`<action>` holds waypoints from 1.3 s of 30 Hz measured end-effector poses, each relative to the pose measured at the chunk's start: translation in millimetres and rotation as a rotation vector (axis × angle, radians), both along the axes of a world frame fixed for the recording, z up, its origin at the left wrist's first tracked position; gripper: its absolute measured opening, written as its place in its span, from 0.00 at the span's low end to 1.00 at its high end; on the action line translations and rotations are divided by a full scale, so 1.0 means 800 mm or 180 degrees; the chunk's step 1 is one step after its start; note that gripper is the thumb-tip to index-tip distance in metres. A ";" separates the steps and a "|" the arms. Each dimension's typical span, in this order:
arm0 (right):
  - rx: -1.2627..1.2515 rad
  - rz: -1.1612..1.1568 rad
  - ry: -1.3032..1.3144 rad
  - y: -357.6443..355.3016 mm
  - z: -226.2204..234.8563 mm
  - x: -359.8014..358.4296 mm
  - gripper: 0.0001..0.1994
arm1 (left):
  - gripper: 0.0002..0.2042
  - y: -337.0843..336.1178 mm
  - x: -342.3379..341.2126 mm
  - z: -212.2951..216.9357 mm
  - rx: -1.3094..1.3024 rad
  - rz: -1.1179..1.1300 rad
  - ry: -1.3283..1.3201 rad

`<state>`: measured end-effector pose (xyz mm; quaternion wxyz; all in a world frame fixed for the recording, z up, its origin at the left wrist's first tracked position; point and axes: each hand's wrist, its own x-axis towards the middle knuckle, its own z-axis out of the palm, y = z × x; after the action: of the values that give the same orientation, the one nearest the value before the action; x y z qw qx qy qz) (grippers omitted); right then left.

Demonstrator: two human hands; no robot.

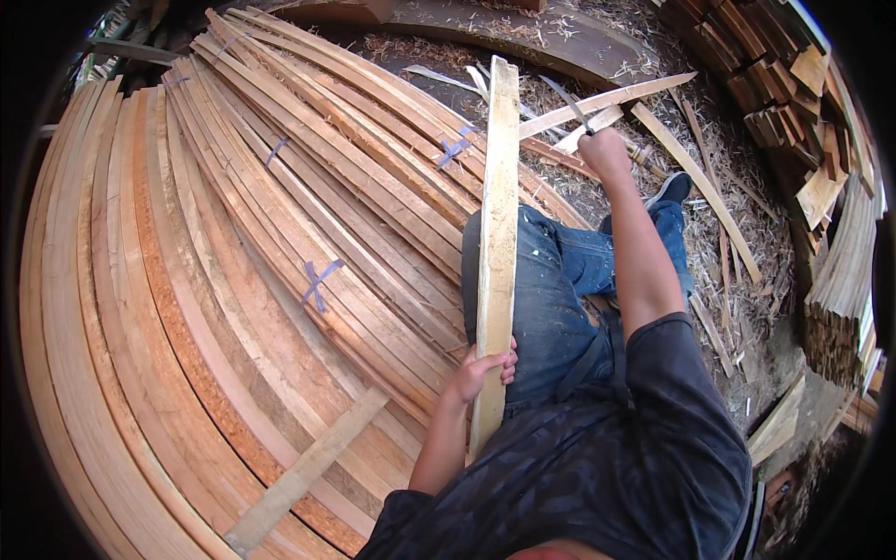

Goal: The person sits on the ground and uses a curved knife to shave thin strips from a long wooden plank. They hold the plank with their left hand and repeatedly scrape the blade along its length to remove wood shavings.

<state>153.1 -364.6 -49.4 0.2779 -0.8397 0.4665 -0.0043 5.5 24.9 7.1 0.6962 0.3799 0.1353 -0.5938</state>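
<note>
Left fingers clamped on a board point(499, 224), right fingers closed around a bladed tool point(566, 99)

The largest mass is the timber strips point(131, 280), spread in long curved rows to the left of the left fingers. Stacked wood point(803, 121) stands well to the right of the right fingers, and shavings point(747, 308) cover the ground between that stack and the right hand point(607, 152).

The board lies in the grip of the left hand point(485, 373), its fingers wrapped over it near the lower end. Most of its length rises above those fingers; a shorter part runs below them toward the shirt. A batten point(308, 471) crosses the strips, below and left of the left fingers.

The bladed tool's blade points up and left from the right fist, apart from the board. Smallest is a purple tie point(320, 283), up and left of the left fingers.
</note>
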 end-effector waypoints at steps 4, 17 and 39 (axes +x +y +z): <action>-0.0392 0.0403 0.0461 -0.079 0.034 -0.051 0.20 | 0.15 0.011 -0.006 -0.005 -0.0176 0.0134 -0.0061; 0.0555 0.1053 -0.0561 0.142 0.053 -0.175 0.18 | 0.13 -0.002 -0.007 0.004 0.0365 0.0105 -0.0542; -0.1033 0.2243 0.0091 0.048 0.104 0.024 0.12 | 0.10 -0.031 -0.018 0.011 0.1495 -0.0046 -0.1777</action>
<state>172.0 -326.4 33.7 0.1194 -0.9816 0.1464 0.0294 -9.3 0.3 15.9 0.5958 0.6779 0.0701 -0.4249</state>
